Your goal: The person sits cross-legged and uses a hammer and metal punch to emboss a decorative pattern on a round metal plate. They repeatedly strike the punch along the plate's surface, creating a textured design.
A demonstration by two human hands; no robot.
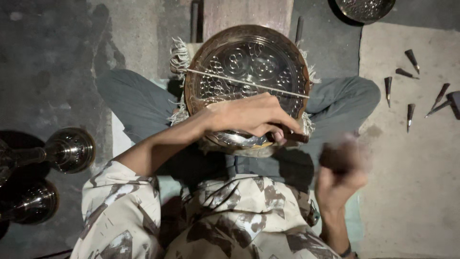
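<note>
A round engraved metal plate rests over my crossed legs on a fringed cloth. A thin pale rod lies across its face. My left hand lies over the plate's near rim and grips a short dark punch, which lies nearly flat and points right. My right hand is raised to the right of the plate, blurred by motion. It is closed on a dark blurred hammer-like tool.
Several dark pointed punches lie scattered on a pale mat at the right. Two shiny metal vessels stand on the dark floor at the left. Another engraved dish sits at the top right. A wooden block lies beyond the plate.
</note>
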